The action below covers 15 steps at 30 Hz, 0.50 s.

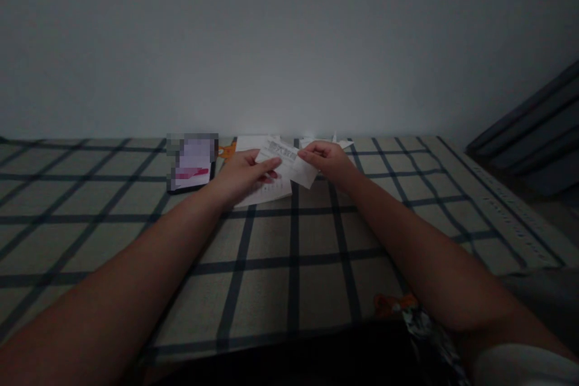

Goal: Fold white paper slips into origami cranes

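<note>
Between my two hands is a small white printed sheet of paper (289, 160), tilted, with dark printed characters on its upper part. My left hand (248, 172) pinches its left side, thumb on top. At its right edge, my right hand (326, 158) grips the sheet between thumb and fingers. Beneath my left hand a larger white paper (275, 190) with faint print lies on the cloth. More white paper (305, 142) shows behind my right hand, partly covered by it.
A tablet or phone (193, 163) with a lit, partly blurred screen stands left of my hands. An orange item (227, 149) lies beside it. The checked cloth (271, 277) reaches a plain wall (289, 42). Dark folded fabric (534, 139) is at right; another orange item (393, 303) lies near my body.
</note>
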Tool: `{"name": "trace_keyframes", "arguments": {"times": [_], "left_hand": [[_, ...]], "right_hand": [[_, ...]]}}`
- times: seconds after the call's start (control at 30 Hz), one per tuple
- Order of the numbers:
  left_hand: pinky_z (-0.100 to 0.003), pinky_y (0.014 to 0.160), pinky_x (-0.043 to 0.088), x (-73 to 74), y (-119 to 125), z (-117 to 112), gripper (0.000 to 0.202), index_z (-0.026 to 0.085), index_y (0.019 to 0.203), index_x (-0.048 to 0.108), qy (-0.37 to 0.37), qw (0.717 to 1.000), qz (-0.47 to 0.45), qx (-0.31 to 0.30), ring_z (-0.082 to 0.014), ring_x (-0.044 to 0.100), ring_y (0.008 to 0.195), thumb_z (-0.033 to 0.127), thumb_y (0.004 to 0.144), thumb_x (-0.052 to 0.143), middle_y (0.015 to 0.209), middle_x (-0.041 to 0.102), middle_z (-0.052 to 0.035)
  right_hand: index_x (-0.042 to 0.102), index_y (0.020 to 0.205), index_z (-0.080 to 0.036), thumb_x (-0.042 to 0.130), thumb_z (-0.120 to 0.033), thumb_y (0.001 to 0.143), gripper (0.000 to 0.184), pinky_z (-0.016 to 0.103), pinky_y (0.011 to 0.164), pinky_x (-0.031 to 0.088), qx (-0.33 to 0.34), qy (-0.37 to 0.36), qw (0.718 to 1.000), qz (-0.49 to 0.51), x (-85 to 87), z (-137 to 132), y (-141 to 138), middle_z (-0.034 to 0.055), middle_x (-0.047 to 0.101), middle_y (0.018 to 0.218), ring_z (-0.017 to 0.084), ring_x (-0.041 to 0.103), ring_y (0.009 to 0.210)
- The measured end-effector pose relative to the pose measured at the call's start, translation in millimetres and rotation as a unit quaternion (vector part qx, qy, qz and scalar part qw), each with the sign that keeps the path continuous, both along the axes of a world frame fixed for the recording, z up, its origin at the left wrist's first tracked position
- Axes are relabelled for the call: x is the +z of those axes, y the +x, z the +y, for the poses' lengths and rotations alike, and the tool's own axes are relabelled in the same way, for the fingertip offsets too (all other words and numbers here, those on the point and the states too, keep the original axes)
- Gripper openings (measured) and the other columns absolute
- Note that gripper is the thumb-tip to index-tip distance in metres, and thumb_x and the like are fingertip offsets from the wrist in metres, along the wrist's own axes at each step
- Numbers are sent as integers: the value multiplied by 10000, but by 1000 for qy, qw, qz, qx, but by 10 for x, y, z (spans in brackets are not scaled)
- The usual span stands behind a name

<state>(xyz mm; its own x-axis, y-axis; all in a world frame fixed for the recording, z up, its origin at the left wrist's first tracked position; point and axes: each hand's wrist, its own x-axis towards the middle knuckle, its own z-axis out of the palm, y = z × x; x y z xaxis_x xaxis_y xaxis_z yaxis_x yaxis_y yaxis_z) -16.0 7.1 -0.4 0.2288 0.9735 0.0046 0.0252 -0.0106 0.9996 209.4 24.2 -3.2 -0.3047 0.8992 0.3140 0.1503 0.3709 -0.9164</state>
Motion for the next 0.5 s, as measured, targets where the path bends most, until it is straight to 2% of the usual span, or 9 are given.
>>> {"name": "trace_keyframes", "arguments": {"times": [0.1, 0.17, 0.23, 0.3, 0.4, 0.43, 0.5], "left_hand": [[-207, 530, 441, 1, -17, 29, 229, 137, 808, 707, -20, 996, -76, 35, -93, 551, 543, 296, 712, 841, 664, 661, -20], [-185, 494, 411, 26, -24, 54, 182, 132, 799, 692, -35, 989, -131, 49, -71, 518, 512, 221, 710, 824, 643, 635, -2], [-168, 470, 390, 55, -23, 66, 185, 121, 860, 702, -44, 986, -158, 38, -57, 511, 505, 164, 711, 802, 696, 659, -13], [-166, 456, 387, 81, -14, 53, 309, 112, 1015, 710, -55, 987, -153, 12, -51, 515, 497, 136, 716, 784, 777, 698, -40], [-176, 468, 405, 90, 1, 3, 580, 142, 1286, 620, -84, 992, -98, -8, -66, 527, 483, 138, 728, 777, 752, 701, -36], [-183, 483, 419, 80, 4, -10, 620, 158, 1329, 590, -83, 994, -73, -13, -78, 542, 494, 163, 739, 780, 728, 694, -28], [-198, 496, 429, 37, 1, -15, 557, 171, 1299, 608, -44, 998, -21, -31, -98, 561, 525, 263, 776, 776, 720, 685, -27]], "right_hand": [[695, 810, -160, 675, -527, 842, 370, 273, 656, 483, 11, -1, 1000, 4, -13, 8, 3, 24, 660, 769, 140, 588, 718], [712, 917, -164, 637, -535, 869, 382, 272, 641, 503, 21, -11, 1000, 16, -20, 23, 13, 26, 665, 796, 132, 590, 690], [703, 1093, -182, 650, -505, 864, 399, 268, 635, 513, 39, -7, 999, 20, -31, 43, 14, 35, 686, 883, 120, 593, 679], [689, 1169, -208, 703, -463, 823, 429, 277, 689, 526, 55, 32, 998, 9, -39, 57, 2, 52, 693, 1009, 125, 614, 748], [729, 972, -201, 758, -451, 770, 322, 302, 793, 520, 52, 120, 991, -12, -19, 41, -30, 66, 675, 1066, 161, 621, 910], [717, 867, -190, 758, -465, 770, 294, 297, 781, 511, 38, 135, 990, -12, -2, 23, -37, 63, 671, 1020, 164, 612, 913], [669, 763, -177, 718, -481, 817, 312, 276, 704, 485, 22, 107, 994, -26, 40, -22, -43, 34, 643, 853, 143, 583, 797]]}}
